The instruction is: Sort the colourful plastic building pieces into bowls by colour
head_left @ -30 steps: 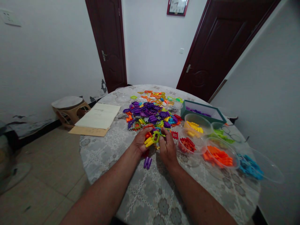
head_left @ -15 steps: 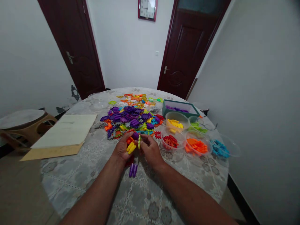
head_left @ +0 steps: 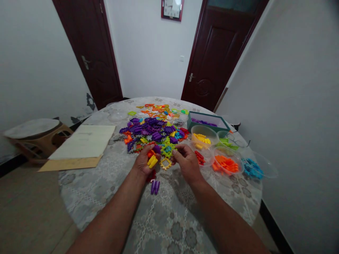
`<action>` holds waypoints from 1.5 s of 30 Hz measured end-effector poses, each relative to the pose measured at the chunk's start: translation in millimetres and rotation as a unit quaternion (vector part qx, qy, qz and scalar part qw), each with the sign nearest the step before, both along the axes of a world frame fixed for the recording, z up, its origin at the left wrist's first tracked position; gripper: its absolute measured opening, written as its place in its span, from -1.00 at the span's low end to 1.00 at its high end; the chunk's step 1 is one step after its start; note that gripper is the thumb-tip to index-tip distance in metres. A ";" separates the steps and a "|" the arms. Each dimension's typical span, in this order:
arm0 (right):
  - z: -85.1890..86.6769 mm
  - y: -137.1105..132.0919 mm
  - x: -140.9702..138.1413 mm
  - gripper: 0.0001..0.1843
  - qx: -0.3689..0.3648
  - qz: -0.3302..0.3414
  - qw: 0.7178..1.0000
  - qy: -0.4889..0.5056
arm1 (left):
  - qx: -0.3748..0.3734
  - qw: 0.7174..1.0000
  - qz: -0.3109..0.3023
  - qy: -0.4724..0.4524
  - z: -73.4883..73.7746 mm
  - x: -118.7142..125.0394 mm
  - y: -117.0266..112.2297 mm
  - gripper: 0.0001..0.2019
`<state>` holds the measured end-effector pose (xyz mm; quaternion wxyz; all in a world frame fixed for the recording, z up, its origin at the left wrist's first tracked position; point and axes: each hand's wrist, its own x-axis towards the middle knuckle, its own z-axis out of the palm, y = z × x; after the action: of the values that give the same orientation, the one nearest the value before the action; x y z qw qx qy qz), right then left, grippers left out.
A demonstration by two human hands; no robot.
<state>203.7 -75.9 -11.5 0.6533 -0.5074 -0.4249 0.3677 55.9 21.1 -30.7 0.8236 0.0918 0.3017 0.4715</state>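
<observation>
My left hand is cupped palm up on the round table, closed round several yellow, orange and purple plastic pieces. My right hand rests beside it, its fingers curled over the near edge of the pile of coloured pieces; what it pinches is hidden. Between the hands lie a green square piece and a yellow square frame. A purple piece lies on the cloth just below my left wrist.
Clear bowls hold yellow, red, orange, green and blue pieces at right. A teal box stands behind them. Paper sheets lie at left; a stool stands beyond the table.
The green piece held up between my hands is now down on the table, and my right hand has shifted right and drawn apart from the left. The view has shifted slightly.
</observation>
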 end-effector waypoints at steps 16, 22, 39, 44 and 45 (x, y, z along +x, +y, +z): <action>54.4 -29.3 252.0 -0.66 -0.175 -0.427 0.723 -0.513 | 0.030 0.999 0.009 -0.018 -2.8 4.5 -5.1 -0.80; 46.1 -22.7 195.8 -0.62 -0.068 -0.397 0.741 -0.537 | 0.033 0.999 0.014 0.000 -1.4 5.7 -4.4 -0.77; -12.0 -29.3 -37.2 -0.71 0.054 0.086 0.867 -0.488 | 0.053 0.998 0.016 0.040 0.6 11.5 -11.5 -0.72; -15.0 -30.6 -36.4 -0.71 0.079 0.084 0.905 -0.410 | 0.071 0.997 0.019 0.030 -5.4 13.0 -10.5 -0.70; -16.3 -30.4 -36.9 -0.69 0.083 0.084 0.908 -0.403 | 0.075 0.997 0.020 0.030 -6.3 13.1 -10.3 -0.69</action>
<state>166.8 -106.3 -27.8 0.4328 -0.5190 -0.7219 0.1490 69.0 10.8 -37.0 0.7953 0.1612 0.2919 0.5063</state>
